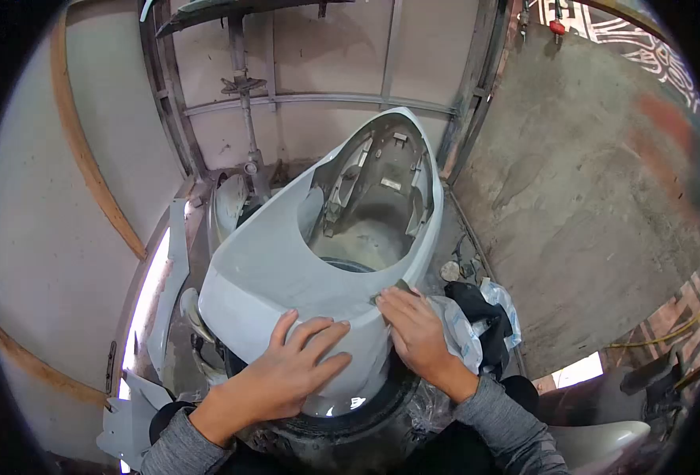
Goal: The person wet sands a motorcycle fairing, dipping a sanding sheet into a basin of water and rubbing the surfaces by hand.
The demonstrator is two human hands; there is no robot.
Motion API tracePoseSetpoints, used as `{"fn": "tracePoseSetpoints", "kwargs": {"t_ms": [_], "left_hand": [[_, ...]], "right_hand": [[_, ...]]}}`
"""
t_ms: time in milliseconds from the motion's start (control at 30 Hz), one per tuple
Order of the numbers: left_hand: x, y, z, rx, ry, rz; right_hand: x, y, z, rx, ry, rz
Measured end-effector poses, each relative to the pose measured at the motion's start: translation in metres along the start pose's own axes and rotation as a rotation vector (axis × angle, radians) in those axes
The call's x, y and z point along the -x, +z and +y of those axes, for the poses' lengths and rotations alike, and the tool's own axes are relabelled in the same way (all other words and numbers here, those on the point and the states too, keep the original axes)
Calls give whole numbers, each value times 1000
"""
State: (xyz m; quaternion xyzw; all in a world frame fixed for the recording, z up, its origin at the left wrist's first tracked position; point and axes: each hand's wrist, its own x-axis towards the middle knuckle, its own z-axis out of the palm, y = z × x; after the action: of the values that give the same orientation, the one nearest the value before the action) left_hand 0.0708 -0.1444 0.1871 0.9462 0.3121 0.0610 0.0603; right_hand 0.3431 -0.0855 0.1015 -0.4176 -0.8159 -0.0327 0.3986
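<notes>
A large pale grey scooter body panel (263, 261) with a big oval opening lies in front of me, on top of a black tyre (342, 431). My left hand (286, 372) lies on the panel's near left surface, its fingers spread and holding nothing. On the near right edge of the panel, my right hand (417, 328) presses down with its fingers together. A small dark greenish piece that looks like sandpaper (402, 285) sticks out from under those fingertips; most of it is hidden.
Behind the panel stands a metal post (247, 119). Other panel pieces (177, 277) lean at the left. Plastic bags and black cloth (484, 313) lie to the right, by a grey board (579, 198). Another pale panel (603, 443) sits at the lower right.
</notes>
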Motion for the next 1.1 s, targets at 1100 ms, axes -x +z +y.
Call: {"fn": "tracePoseSetpoints", "kwargs": {"t_ms": [1100], "left_hand": [[32, 55, 12, -129, -35, -51]], "right_hand": [[29, 22, 1, -77, -186, -128]]}}
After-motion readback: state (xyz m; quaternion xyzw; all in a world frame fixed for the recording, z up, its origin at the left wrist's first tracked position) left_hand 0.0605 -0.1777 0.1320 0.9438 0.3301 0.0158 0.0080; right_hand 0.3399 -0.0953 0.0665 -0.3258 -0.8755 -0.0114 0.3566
